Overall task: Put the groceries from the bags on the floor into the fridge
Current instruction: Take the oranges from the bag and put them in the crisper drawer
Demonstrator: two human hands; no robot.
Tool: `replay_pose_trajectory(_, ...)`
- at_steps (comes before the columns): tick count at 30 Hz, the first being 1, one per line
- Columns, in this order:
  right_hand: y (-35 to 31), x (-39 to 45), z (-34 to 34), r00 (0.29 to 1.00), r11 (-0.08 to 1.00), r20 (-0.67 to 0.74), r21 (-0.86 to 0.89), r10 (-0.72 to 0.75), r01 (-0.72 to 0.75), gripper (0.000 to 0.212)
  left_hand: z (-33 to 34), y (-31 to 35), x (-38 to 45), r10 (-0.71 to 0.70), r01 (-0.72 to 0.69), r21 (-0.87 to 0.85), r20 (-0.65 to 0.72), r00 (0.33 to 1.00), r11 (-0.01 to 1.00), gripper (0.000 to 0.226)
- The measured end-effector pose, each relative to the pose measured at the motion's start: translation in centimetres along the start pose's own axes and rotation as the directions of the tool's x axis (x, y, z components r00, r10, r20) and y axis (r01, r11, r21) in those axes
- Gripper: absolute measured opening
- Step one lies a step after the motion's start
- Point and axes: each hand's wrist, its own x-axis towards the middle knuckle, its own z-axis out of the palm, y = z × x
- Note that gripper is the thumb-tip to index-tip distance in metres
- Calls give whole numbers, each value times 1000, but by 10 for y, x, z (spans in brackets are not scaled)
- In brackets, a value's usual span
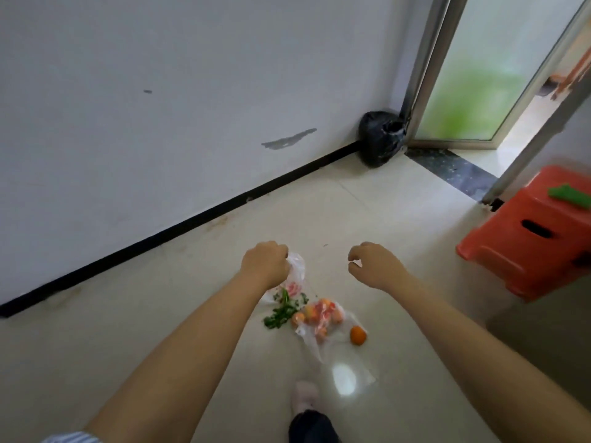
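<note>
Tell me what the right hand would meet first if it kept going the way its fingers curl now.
Probably nothing soon: the right hand curls toward the left hand gripping a bag, with bare floor between. Depth is unclear.

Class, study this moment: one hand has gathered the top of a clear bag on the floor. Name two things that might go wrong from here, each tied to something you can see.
1. The left hand grips only the top of the clear bag; greens stick out of it and may drop when it is lifted.
2. The loose orange lies outside the fruit bag, near the foot; it may roll or be stepped on.
</note>
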Motion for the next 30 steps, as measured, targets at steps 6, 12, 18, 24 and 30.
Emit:
replay_pose_trajectory(6, -28, 115, 74, 963, 970, 191, 114, 189, -213, 28, 38, -89, 103, -43, 46, -14, 198, 979, 999, 35)
replay_pose_trajectory(12, -26, 209, 175, 891, 855, 285, 290, 353, -431, 26, 135, -155, 214, -1, -22, 62, 346, 938, 998, 32)
replay_pose_trajectory(18, 2, 317, 343, 842, 779, 305, 331, 445, -532, 27, 313, -211, 315, 99, -134, 79, 340, 935, 988, 36)
replay_pose_trajectory(24, 51, 425, 506, 861, 796, 317, 349, 397, -495, 28, 505, -254, 391, 181, -226, 93, 349, 919, 970, 33)
replay_pose_trajectory(30, 88, 494, 633, 903, 900, 152, 114, 403, -421, 61, 609, -270, 450, 379, -445, 222, 286, 880, 868, 38)
